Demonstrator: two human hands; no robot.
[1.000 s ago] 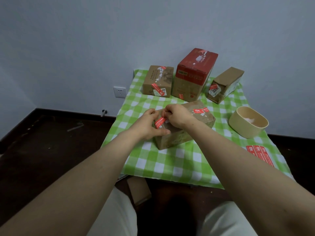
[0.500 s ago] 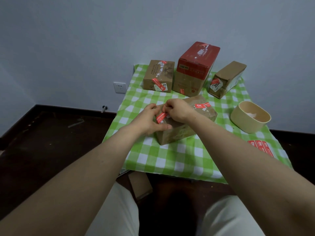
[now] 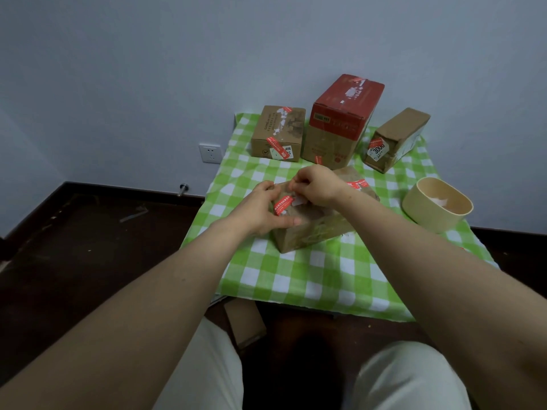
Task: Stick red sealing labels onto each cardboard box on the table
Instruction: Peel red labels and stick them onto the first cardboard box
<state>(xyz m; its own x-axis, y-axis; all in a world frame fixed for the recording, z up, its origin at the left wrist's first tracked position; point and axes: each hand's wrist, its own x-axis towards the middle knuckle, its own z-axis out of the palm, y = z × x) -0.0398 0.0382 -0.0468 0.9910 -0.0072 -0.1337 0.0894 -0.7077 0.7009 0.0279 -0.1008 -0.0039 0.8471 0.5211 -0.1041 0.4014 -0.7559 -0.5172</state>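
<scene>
On the cloth-covered table [image 3: 325,285], near its middle, a brown cardboard box [image 3: 307,235] lies at a slant with one corner turned toward the person. The left hand [image 3: 260,211] grips this box at its near left end: the thumb lies flat along the top edge and the fingers wrap round the far side. The right hand [image 3: 318,184] sits over the top of the box with its fingers curled and drawn together, pinching a white strip [image 3: 297,201] that runs off the upper end of a red label [image 3: 282,205]. That label lies slantwise on the box top, close to the left corner and between the two hands. A second red label [image 3: 356,184] shows at the far right end of the same top, just past the right wrist. Along the back, by the wall, stand three more boxes: a small brown box [image 3: 278,128] on the left, a tall red-topped box [image 3: 340,125] in the middle and a long brown box [image 3: 399,134] on the right, turned at an angle. Each bears a red label of its own on the side facing the person. A cream tub [image 3: 438,214] stands to the right of the near box, apart from it, with something pale inside. A wall socket [image 3: 210,153] is set low in the wall to the left of the table, and a scrap of cardboard [image 3: 244,324] lies on the dark floor under the table's near edge.
</scene>
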